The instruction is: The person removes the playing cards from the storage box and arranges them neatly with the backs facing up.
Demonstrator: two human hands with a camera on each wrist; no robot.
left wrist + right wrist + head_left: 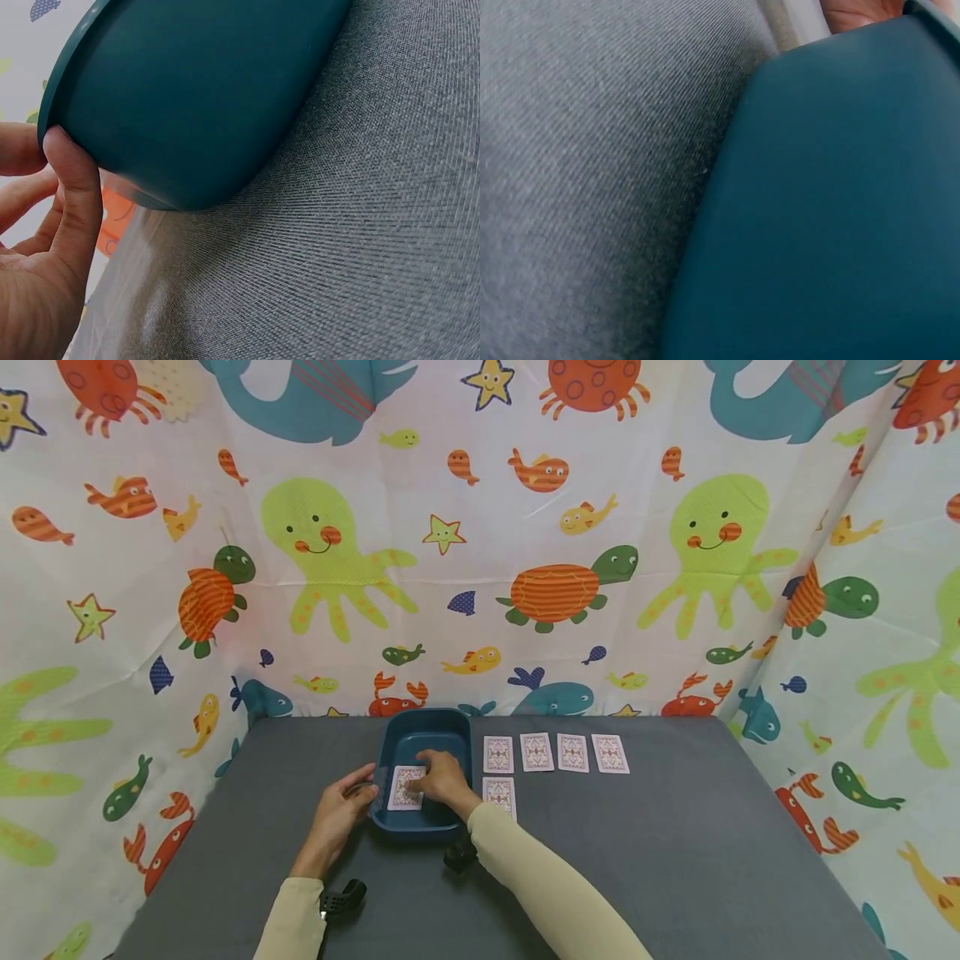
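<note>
A dark blue plastic tub (387, 829) stands on the grey table, with a patterned playing card (405, 797) face down inside, near its left wall. My left hand (341, 814) pinches the tub's left rim; in the left wrist view the thumb (75, 169) presses the outer wall, the other fingers partly hidden. My right hand (446, 783) reaches over the tub's right side, thumb on the card and index finger stretched past its far edge. Whether it grips the card is unclear. The right wrist view shows mostly the tub's outer wall (817, 195).
Right of the tub, several face-down cards (573, 752) form a row on the grey table (675, 860). Another card (498, 793) lies below the row's left end, partly covered by my right arm. A sea-animal curtain (465, 585) hangs behind and along both sides.
</note>
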